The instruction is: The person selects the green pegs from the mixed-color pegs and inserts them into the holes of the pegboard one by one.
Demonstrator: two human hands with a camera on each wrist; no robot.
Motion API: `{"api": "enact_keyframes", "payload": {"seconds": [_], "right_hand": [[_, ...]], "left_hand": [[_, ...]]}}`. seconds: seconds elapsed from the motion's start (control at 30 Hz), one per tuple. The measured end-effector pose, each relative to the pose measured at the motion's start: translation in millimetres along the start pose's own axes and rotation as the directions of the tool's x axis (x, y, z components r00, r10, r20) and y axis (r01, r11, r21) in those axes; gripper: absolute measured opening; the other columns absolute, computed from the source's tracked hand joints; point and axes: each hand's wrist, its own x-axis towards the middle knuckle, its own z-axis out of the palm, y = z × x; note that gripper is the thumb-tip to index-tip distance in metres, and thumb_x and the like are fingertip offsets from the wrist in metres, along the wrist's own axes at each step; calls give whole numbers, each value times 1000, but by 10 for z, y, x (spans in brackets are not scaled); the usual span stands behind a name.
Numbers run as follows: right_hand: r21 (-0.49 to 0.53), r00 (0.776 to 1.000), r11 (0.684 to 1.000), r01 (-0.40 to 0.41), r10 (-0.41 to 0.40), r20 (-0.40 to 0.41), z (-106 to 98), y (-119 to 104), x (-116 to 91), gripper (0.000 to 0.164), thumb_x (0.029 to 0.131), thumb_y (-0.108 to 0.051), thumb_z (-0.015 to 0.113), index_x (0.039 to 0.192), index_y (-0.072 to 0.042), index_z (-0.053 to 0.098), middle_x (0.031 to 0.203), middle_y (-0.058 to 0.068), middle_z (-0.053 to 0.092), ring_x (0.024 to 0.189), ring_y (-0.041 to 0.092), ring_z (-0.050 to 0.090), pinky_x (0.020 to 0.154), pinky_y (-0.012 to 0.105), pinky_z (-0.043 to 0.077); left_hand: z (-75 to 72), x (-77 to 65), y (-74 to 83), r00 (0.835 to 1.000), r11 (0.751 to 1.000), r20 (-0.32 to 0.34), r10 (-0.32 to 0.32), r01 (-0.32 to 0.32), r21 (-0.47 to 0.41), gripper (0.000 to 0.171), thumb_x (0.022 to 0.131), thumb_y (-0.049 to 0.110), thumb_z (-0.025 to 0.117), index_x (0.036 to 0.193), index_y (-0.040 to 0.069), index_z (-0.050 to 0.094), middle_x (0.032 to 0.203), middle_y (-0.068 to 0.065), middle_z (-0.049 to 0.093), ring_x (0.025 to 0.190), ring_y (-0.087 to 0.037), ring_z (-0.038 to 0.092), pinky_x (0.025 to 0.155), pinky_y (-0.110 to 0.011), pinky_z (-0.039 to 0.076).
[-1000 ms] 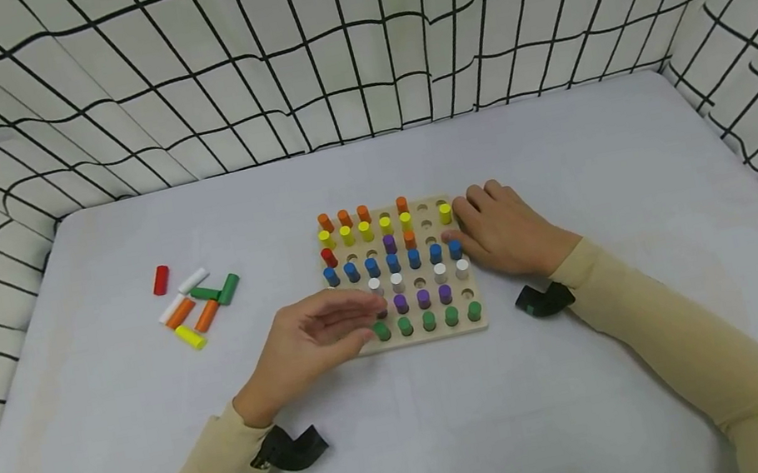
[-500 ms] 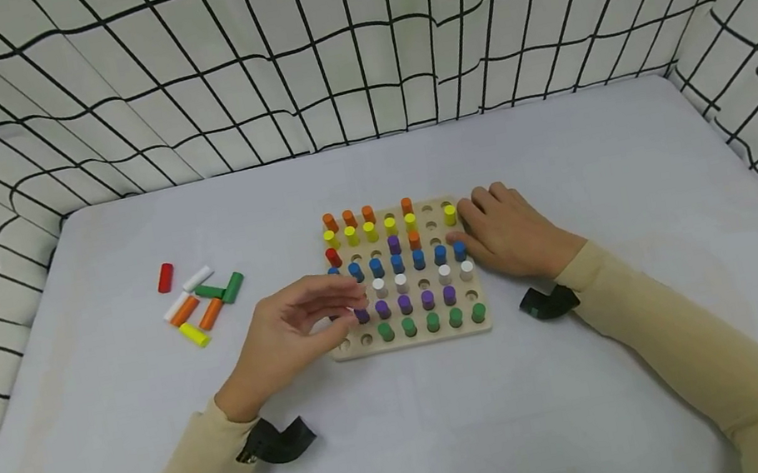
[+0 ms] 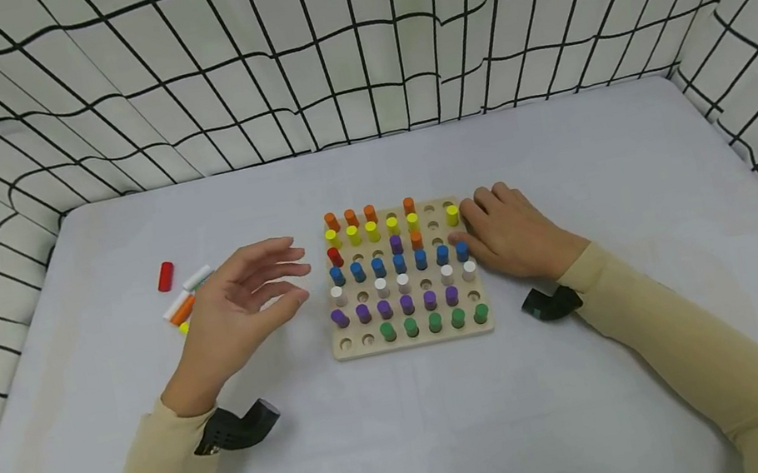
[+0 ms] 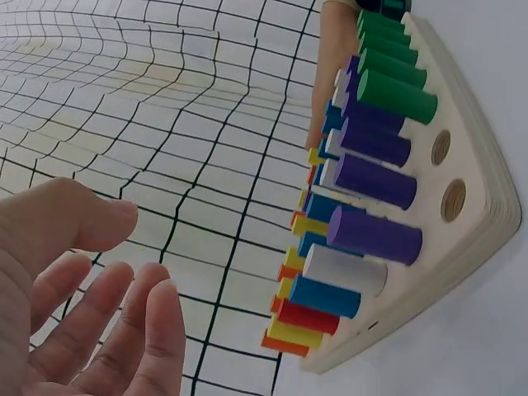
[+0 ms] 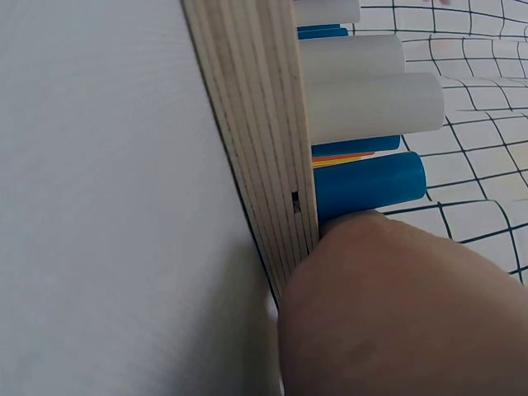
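A wooden pegboard [image 3: 412, 340] lies mid-table, with rows of orange, yellow, blue, white, purple and green pegs standing in it and some bare holes. At its near left corner, two holes sit beside the green pegs [image 3: 410, 327]; the leftmost purple peg [image 3: 339, 319] leans a little. My left hand [image 3: 233, 313] is held left of the board with spread fingers and nothing in it. At the board's right edge rests my right hand [image 3: 519, 233], its thumb by the end blue peg [image 5: 371, 183]. The right fingertips are partly hidden in the right wrist view.
Loose pegs lie at the left, partly covered by my left hand: a red peg [image 3: 165, 277], a white peg [image 3: 196, 278], an orange peg [image 3: 183, 309] and a yellow one among them. Behind the table [image 3: 415, 441] hangs a pale cloth with a black grid [image 3: 230, 85].
My left hand has moved left, off the board and towards the loose pegs, uncovering the board's left side. The right hand stays at the board's edge.
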Motion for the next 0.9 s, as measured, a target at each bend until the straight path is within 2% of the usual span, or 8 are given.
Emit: {"api": "enact_keyframes", "payload": {"seconds": [0.17, 0.3, 0.43, 0.53, 0.63, 0.73, 0.8, 0.9], "right_hand": [[6, 1000, 1000, -1, 0, 7, 3, 5, -1, 46, 108, -48, 45, 119, -5, 56, 101, 12, 58, 95, 30, 49, 83, 42, 44], [9, 1000, 1000, 2, -2, 7, 4, 6, -1, 46, 108, -48, 46, 119, -5, 56, 101, 13, 58, 95, 31, 49, 83, 42, 44], [14, 1000, 1000, -3, 3, 12, 10, 10, 0, 46, 108, -49, 46, 119, -5, 56, 101, 13, 58, 96, 31, 50, 84, 43, 45], [14, 1000, 1000, -10, 10, 22, 14, 13, 3, 46, 108, -49, 45, 119, -6, 55, 102, 13, 58, 97, 31, 49, 85, 43, 44], [12, 1000, 1000, -13, 12, 26, 17, 14, 2, 46, 108, -49, 45, 120, -6, 55, 103, 13, 58, 98, 31, 49, 84, 43, 44], [8, 1000, 1000, -9, 9, 22, 14, 7, 4, 46, 108, -49, 46, 119, -6, 55, 102, 12, 58, 97, 31, 49, 84, 42, 44], [5, 1000, 1000, -7, 7, 17, 12, 5, 4, 45, 108, -49, 46, 118, -6, 55, 101, 12, 57, 96, 31, 49, 83, 42, 44], [-1, 1000, 1000, -4, 4, 13, 9, 8, 7, 45, 108, -48, 47, 118, -6, 55, 101, 13, 57, 96, 31, 49, 83, 42, 44]], "left_hand": [[-140, 17, -57, 1000, 999, -27, -5, 6, 32, 58, 88, -1, 78, 142, 8, 58, 132, 6, 67, 116, -4, 69, 94, -14, 59], [-269, 31, -121, 997, 999, -74, -22, 25, 38, 58, 87, -2, 79, 141, 10, 60, 130, 7, 68, 115, -4, 70, 91, -13, 59], [-410, 46, -197, 993, 998, -111, -50, 45, -48, 59, 86, -4, 79, 140, 10, 60, 130, 3, 69, 113, -8, 71, 90, -14, 60], [-516, 57, -268, 988, 994, -117, -96, 89, -62, 58, 87, -3, 78, 140, 10, 60, 132, 0, 67, 113, -9, 71, 85, -15, 61], [-601, 62, -347, 979, 984, -113, -168, 173, 42, 55, 91, 9, 79, 142, 19, 60, 136, 4, 65, 113, -4, 71, 80, -14, 60], [-668, 56, -431, 966, 955, -108, -235, 250, 159, 52, 95, 24, 76, 144, 25, 57, 139, 7, 63, 110, 3, 71, 80, -10, 57], [-707, 48, -479, 958, 940, -114, -262, 280, 193, 49, 98, 31, 72, 144, 26, 57, 139, 6, 64, 105, 4, 72, 80, -8, 54], [-757, 40, -539, 957, 936, -122, -264, 285, 206, 47, 102, 33, 66, 145, 21, 56, 139, 2, 64, 99, 3, 74, 83, -7, 54]]}}
